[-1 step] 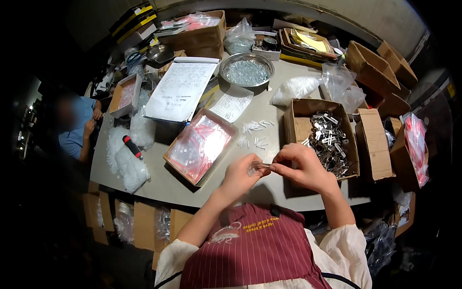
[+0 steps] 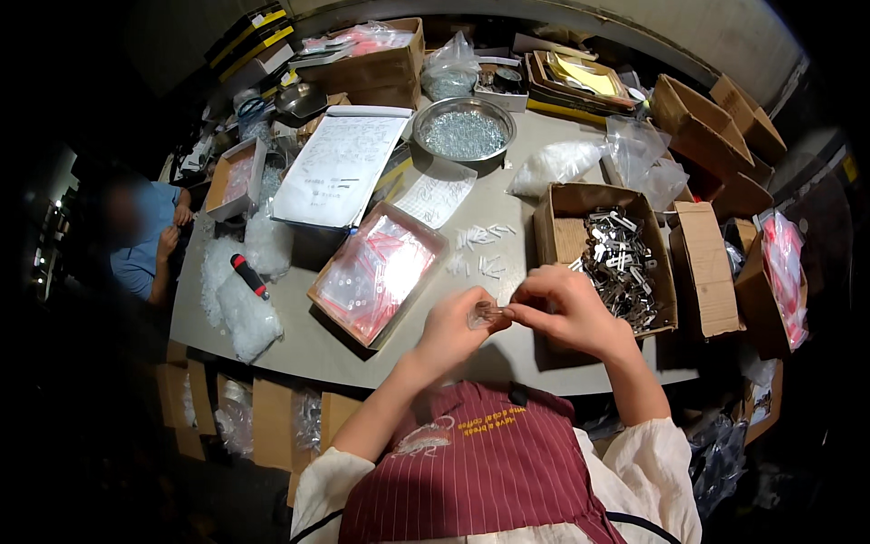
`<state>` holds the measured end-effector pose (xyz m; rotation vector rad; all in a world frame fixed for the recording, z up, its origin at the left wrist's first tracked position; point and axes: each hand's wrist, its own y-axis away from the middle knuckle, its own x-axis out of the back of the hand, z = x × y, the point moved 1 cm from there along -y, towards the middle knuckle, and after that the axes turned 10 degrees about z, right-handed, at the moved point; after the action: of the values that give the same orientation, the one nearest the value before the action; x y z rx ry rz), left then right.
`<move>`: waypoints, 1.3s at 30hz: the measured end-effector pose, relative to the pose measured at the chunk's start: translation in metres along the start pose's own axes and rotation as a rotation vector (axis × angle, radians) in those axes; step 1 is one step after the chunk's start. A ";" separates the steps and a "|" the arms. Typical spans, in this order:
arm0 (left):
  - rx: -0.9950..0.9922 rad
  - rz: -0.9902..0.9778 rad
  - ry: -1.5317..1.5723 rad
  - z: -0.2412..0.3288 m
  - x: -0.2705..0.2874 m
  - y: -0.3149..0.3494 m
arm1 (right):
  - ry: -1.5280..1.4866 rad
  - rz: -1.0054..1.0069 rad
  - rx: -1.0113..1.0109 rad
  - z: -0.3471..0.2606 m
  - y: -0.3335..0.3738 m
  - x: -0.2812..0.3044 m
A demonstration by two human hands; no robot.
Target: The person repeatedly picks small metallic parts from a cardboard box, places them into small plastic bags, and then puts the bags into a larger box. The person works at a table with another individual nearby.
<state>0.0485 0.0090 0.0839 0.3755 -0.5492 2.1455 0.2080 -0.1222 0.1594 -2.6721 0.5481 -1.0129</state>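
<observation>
My left hand (image 2: pixel 448 328) is closed on a small clear plastic bag (image 2: pixel 478 315), held above the near edge of the table. From the right, my right hand (image 2: pixel 575 310) pinches a small metal piece (image 2: pixel 495 311) at the bag's mouth; its exact kind is too small to make out. Beyond the hands, small white plastic plugs (image 2: pixel 480 238) lie in loose groups. To the right stands an open cardboard box (image 2: pixel 560 238) of shiny flat metal fittings (image 2: pixel 623 258). At left, a shallow box (image 2: pixel 328 308) holds flat clear bags with red edges (image 2: pixel 385 263).
A metal bowl of small screws or pins (image 2: pixel 465 131) sits at the back, with a notepad (image 2: pixel 343 168) left of it. A red-and-black screwdriver handle (image 2: pixel 249 276) rests on bagged white parts (image 2: pixel 249 322). More cardboard boxes (image 2: pixel 705 272) crowd the right. A person (image 2: pixel 145 227) sits far left.
My right fingertips have shifted very slightly left, toward the bag in my left hand. The rest looks the same.
</observation>
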 end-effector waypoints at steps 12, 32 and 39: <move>0.487 -0.349 0.956 0.018 0.038 -0.015 | -0.237 -0.186 0.070 -0.003 -0.045 -0.005; -0.096 0.465 0.043 0.001 0.093 0.044 | -0.107 -0.006 0.147 -0.047 -0.037 -0.093; -0.134 0.587 -0.018 -0.012 0.146 0.118 | -0.067 -0.035 0.462 -0.088 -0.048 -0.169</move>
<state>-0.1326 0.0524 0.1098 0.1680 -0.8924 2.6434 0.0439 -0.0148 0.1409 -2.2990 0.2187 -0.9218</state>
